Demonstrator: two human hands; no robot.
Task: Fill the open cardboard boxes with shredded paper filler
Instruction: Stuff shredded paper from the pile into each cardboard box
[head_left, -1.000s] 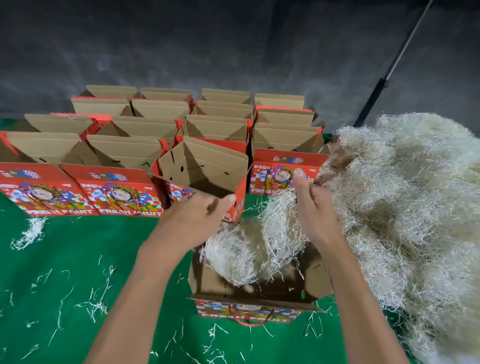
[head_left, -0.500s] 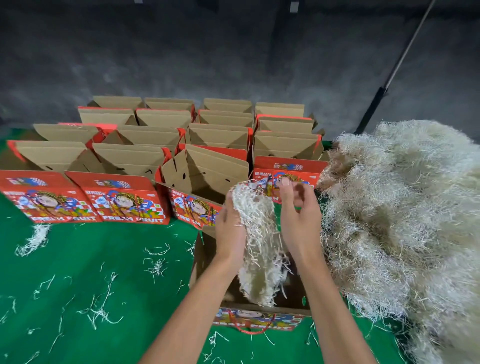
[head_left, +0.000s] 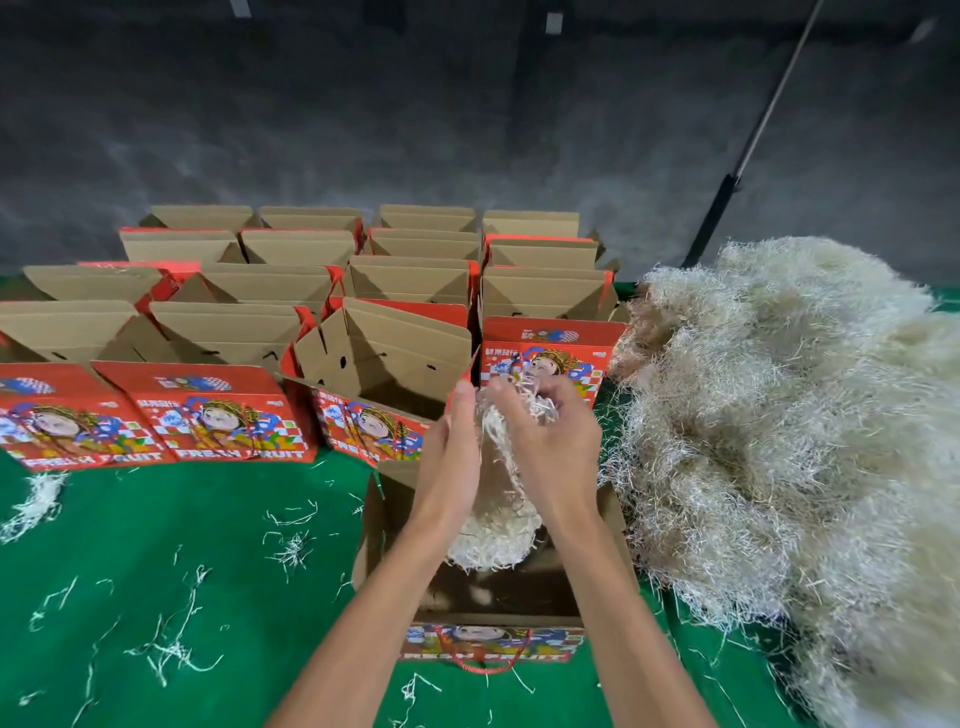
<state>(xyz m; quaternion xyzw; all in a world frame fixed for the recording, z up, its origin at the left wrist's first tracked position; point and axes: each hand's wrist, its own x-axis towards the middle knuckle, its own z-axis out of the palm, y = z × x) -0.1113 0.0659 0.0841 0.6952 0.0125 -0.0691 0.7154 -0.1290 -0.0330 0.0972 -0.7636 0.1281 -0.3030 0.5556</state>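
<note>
A: Head view, and both hands are up over the near open box (head_left: 491, 597)! The left hand (head_left: 451, 462) presses flat, fingers straight, against a hanging clump of shredded paper (head_left: 498, 499); the right hand (head_left: 550, 447) curls its fingers round the top of it.

B: Any room around them?

A: Bare green tabletop (head_left: 156, 571) to the left, dotted with loose shreds; on the right the big filler pile (head_left: 779, 441) sits just beside the box wall and runs off the frame's right edge.

B: How many boxes?

A: Behind the near one, four columns of red "FRESH FRUIT" boxes (head_left: 218, 410), flaps raised. Roughly seventeen; the back rows overlap too much for an exact count.

B: Anything hidden?

A: The near box's floor is dark, and the arms cover part of it. The leftmost box is cut by the frame, and a dark pole (head_left: 753, 135) leans beyond the pile.
</note>
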